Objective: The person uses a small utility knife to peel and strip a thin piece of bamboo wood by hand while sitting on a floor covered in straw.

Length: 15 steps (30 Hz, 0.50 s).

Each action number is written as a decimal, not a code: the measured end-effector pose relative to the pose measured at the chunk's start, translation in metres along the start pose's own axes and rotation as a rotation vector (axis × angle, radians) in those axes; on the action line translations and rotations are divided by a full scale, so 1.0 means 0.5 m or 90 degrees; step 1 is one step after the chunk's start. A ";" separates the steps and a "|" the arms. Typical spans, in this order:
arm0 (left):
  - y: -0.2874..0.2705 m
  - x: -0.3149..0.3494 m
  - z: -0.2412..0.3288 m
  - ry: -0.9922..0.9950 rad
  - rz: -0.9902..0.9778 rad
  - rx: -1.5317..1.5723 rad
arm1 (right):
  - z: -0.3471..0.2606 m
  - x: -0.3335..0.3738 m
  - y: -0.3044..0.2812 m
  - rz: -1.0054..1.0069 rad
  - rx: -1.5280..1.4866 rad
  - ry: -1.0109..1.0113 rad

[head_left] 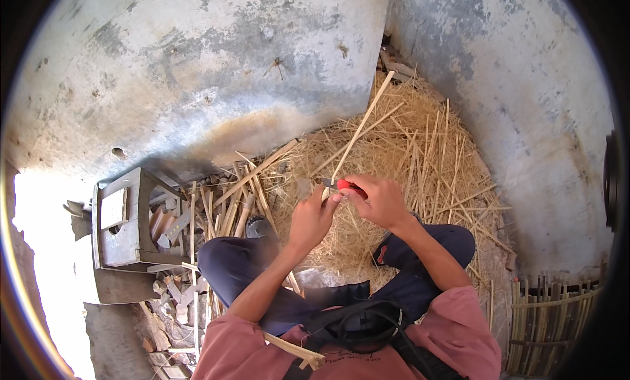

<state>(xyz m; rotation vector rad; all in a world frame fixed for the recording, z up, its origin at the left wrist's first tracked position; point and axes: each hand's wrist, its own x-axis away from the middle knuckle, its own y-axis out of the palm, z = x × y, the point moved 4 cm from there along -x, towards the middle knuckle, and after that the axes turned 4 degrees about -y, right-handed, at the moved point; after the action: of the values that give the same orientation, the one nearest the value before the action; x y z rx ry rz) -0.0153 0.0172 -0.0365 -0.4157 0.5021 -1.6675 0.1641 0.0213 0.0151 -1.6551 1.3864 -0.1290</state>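
Nearest, a short split piece of pale wood (pixel 292 347) lies against the front of the pink shirt (pixel 230 344), beside a black bag (pixel 357 322) with straps. Past it, the legs are folded in dark blue trousers (pixel 226 262). Above the lap, the left hand (pixel 312 216) pinches the near end of a long pale strip (pixel 361 125), apparently bamboo, between thumb and fingers. The right hand (pixel 375 198) is closed around a red-handled knife (pixel 352 186), its dark blade meeting the strip just beyond the left hand's fingertips.

That closeness looks like the main hazard: should the blade skip on a knot or break free under too much push, it could slip into the left thumb or a finger. A steep blade angle could dig in and split the strip, and the long, unsupported far end could swing and twist it out of the pinch.

Farther out, curly shavings (pixel 410 121) cover the floor, with loose strips (pixel 426 160) lying on the right of the heap; the strip's far end could snag there if lowered. To the left stands a weathered box-like frame (pixel 125 243). Behind everything rises a stained, peeling wall (pixel 216 65).
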 end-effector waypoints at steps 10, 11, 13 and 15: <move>0.008 -0.018 -0.005 -0.028 -0.010 0.060 | 0.022 0.008 -0.017 -0.147 -0.219 0.146; 0.008 -0.018 -0.006 -0.035 -0.011 0.062 | 0.022 0.003 -0.022 -0.128 -0.211 0.102; 0.010 -0.019 -0.012 -0.022 0.002 0.076 | 0.022 0.000 -0.031 -0.110 -0.189 0.052; 0.008 -0.020 -0.021 -0.017 0.005 0.080 | 0.024 0.000 -0.035 -0.114 -0.162 0.039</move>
<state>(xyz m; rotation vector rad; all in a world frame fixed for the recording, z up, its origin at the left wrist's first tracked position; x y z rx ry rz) -0.0159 0.0278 -0.0475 -0.3430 0.3758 -1.6733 0.1836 0.0265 0.0205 -2.0016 1.3421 -0.1102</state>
